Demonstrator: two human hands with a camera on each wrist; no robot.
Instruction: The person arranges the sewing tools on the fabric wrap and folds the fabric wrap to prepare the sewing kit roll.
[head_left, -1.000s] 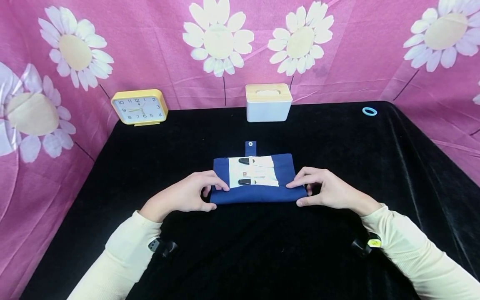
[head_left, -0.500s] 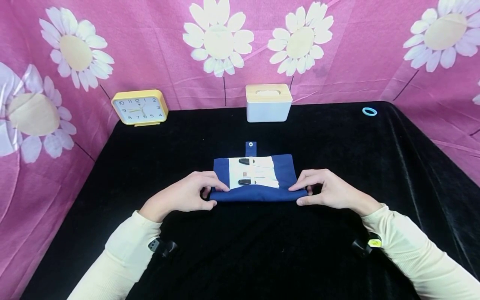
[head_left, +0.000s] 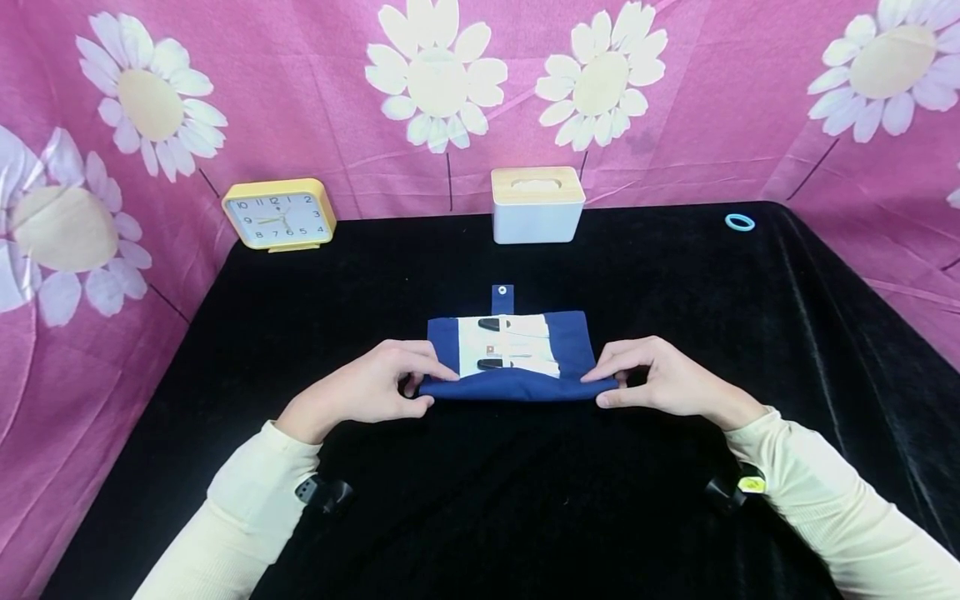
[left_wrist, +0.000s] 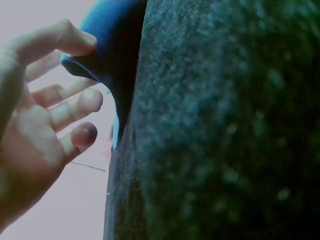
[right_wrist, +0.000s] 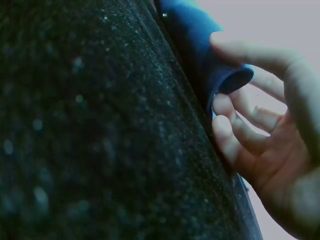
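So we've got a black velvety table cover point(head_left: 480, 500) filling most of the view, pink daisy backdrop behind it, and a white tissue box point(head_left: 537, 206), a yellow clock point(head_left: 279, 214) and a little blue ring point(head_left: 738, 222) sitting well back along the far edge.

The thing we care about is the navy fabric roll-up pouch point(head_left: 577, 346), lying mid-table right between both hands, near edge rolled over into a soft tube. It looks light and floppy to us, plain cloth with no stiffness, so it probably sags if lifted from one end. Not slippery, not fragile, though the dark-capped items point(head_left: 489, 322) tucked in the cream pocket panel point(head_left: 517, 343) might slide if it tilts. The snap tab point(head_left: 502, 293) sticks out the far side.

Best place to hold it is pretty much where the hands already are: the two ends of the rolled edge. Our left hand point(head_left: 367, 392) pinches its end, thumb underneath, fingertips point(left_wrist: 82, 39) curled over the fold. The right hand point(head_left: 663, 379) mirrors that, and the wrist view shows its fingers point(right_wrist: 227, 107) wrapped round the roll.
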